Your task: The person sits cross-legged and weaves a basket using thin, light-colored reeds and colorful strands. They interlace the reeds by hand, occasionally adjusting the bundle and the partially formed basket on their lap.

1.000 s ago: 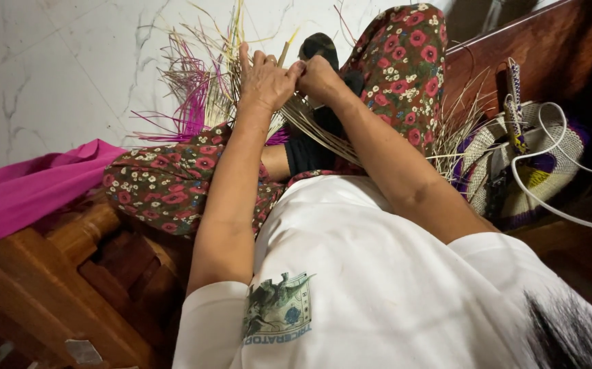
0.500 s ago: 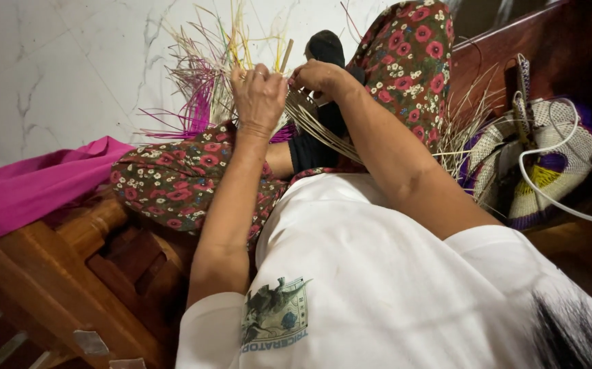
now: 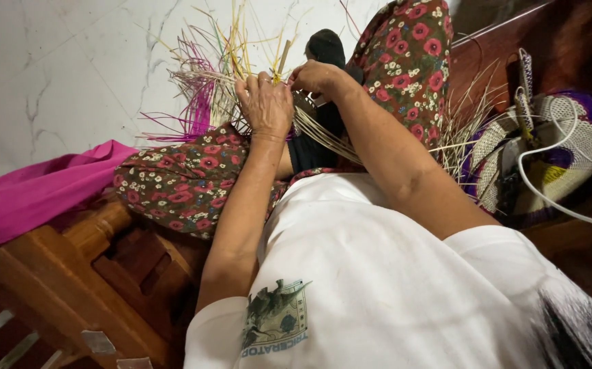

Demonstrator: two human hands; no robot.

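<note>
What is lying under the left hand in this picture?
Under the left hand lie pale straw strips, spreading toward the floral trousers. Pink strips stick out beside it. How the fingers grip the strips is hidden by the hand itself.

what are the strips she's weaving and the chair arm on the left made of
Strips: thin, flat, matte strands in pale straw, yellow and magenta, so probably dried, dyed plant fibre; plastic can't be ruled out. Both the left hand and right hand pinch them. Chair arm: glossy reddish-brown with turned shapes, likely varnished wood.

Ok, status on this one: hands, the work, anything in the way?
Left hand and right hand gripping straw strands. Woven bag aside. Nothing blocking.
</note>
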